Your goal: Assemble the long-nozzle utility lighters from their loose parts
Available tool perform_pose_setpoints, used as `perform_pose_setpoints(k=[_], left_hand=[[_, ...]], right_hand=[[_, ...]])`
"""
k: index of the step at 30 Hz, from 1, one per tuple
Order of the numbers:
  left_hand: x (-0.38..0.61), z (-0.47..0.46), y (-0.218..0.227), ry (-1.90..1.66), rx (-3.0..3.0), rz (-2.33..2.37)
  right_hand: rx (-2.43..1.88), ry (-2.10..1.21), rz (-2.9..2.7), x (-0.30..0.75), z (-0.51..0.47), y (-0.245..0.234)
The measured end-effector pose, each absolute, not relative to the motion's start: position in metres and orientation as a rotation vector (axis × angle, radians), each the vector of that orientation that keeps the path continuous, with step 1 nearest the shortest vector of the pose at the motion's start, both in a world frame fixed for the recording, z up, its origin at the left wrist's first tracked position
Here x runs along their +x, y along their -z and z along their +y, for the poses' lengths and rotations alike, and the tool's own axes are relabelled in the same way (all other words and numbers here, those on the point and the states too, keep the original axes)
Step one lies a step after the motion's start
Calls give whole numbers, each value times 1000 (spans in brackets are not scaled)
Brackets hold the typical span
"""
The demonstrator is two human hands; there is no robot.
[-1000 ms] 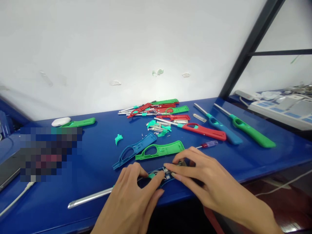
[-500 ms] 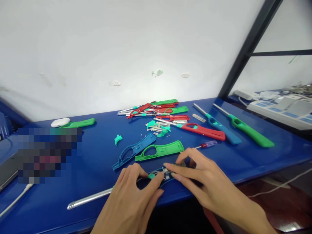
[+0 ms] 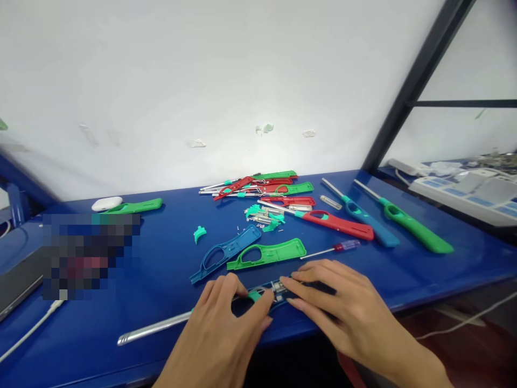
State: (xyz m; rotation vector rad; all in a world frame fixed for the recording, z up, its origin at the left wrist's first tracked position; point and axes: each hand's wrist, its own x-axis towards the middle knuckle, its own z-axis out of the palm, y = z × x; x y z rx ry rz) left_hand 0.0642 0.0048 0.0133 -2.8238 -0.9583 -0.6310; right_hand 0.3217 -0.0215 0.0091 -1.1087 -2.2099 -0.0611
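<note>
A long-nosed utility lighter (image 3: 155,328) lies along the front of the blue table, its metal tube pointing left. Its dark blue handle is open on top, with a teal piece, thin wires and small metal parts showing inside. My left hand (image 3: 220,326) is closed round the handle near the tube, thumb by the inner parts. Fingertips of my right hand (image 3: 343,304) grip the handle's other end, partly covering it. Just behind my hands are a blue shell half (image 3: 232,247) and a green shell half (image 3: 278,252). A screwdriver (image 3: 345,246) rests behind my right hand.
Whole red (image 3: 343,225), blue (image 3: 374,225) and green (image 3: 420,231) lighters lie at the right. Opened shells and tubes are piled at the back (image 3: 258,186), loose teal parts (image 3: 274,221) in front. A white case (image 3: 106,203) and a cable (image 3: 34,330) are at left.
My right fingers have flattened and lowered over the handle, and a dark part seen under them before is now covered. The view has shifted slightly; the left hand keeps its hold.
</note>
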Motion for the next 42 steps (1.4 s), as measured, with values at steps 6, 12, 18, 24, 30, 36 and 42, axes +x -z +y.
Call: perform_pose_setpoints(k=[6, 12, 18, 24, 30, 36, 42], left_hand=[[65, 5, -13, 632, -2722, -898], [69, 1, -11, 769, -2661, -905], [69, 0, -10, 821, -2643, -966], [44, 3, -20, 841, -2541, -1150], [14, 19, -32, 946, -2386, -1459], [9, 29, -25, 923, -2319, -1403], [10, 25, -25, 966, -2357, -1216]], right_hand=[[-1137, 67, -2206, 322, -25, -6], [-1157, 34, -2090, 324, -18, -20], [-997, 146, -2574, 307, 41, -70], [-792, 352, -3022, 287, 102, -78], [-784, 411, -3054, 277, 111, -75], [-772, 468, -3002, 281, 107, -82], [-837, -49, -2759, 297, 72, -100]])
